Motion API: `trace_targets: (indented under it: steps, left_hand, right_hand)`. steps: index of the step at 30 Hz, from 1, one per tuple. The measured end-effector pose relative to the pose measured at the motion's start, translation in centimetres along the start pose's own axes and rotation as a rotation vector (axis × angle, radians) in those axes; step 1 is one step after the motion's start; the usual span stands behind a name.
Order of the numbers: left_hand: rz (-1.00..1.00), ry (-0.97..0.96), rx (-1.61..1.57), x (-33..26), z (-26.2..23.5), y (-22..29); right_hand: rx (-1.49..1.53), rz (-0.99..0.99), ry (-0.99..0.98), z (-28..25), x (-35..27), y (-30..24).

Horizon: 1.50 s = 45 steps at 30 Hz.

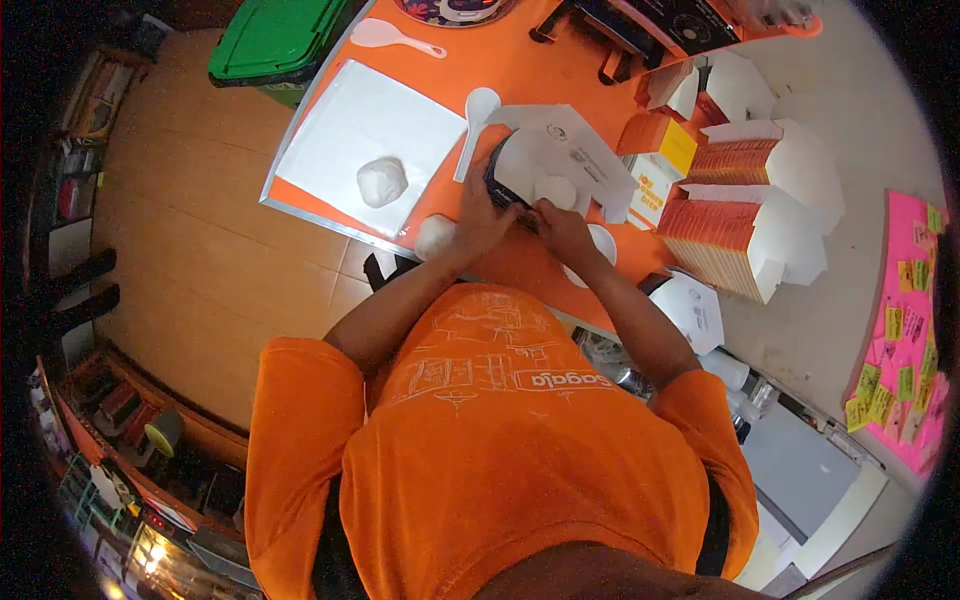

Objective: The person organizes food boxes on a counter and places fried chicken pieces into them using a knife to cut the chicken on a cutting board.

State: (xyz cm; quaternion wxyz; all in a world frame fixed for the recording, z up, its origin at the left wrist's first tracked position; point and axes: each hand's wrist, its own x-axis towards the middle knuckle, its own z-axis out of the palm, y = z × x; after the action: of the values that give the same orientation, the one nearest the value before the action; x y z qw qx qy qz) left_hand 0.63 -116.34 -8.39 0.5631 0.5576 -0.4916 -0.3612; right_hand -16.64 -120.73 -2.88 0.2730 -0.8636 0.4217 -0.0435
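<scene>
A paper takeaway box (pixel 578 150), white inside and black outside, lies with its flap spread at the table's near edge. My left hand (pixel 485 215) is closed around its left side, the thumb at the near wall. The fingers of my right hand (pixel 562 230) pinch the same near wall. A small white round thing (pixel 555 192) sits inside the box; its kind I cannot make out. Beside my left wrist is a white wrapped bundle (pixel 434 237). A white round tub (pixel 602 250) is partly hidden behind my right forearm.
Left on the orange table (pixel 490 60) lie white paper sheets (pixel 335 130) with another white wrapped bundle (pixel 381 182). White plastic spoons (pixel 478 115) lie beyond. Stacks of folded cartons (pixel 720 225) and a yellow-white box (pixel 660 165) stand right. A green lidded bin (pixel 280 40) stands far left.
</scene>
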Motion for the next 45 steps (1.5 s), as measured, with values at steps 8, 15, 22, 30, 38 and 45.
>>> trace_targets:
  steps: [8,15,22,30,38,45]
  left_hand:
    - [-0.059,0.020,-0.088,0.2,0.8,-1.5]
    - [-0.126,0.101,-0.232,-1.5,2.7,-0.6]
    - [-0.249,0.017,0.031,-2.4,3.3,-0.8]
    - [-0.262,-0.076,-0.067,-3.6,4.2,-2.6]
    - [-0.231,-0.111,0.082,-3.6,4.3,-3.3]
    - [0.008,0.159,0.379,3.0,1.4,-0.7]
  right_hand:
    - [0.012,0.043,0.051,-0.5,0.2,-1.7]
    - [-0.102,-0.057,0.113,2.5,-1.1,1.1]
    - [-0.246,0.005,-0.078,0.7,0.3,-1.0]
    - [-0.236,0.054,-0.021,-0.1,1.1,-1.5]
    - [-0.275,0.032,-0.073,-2.3,0.2,-2.0]
    - [-0.181,0.065,-0.030,-2.5,-1.3,-1.2]
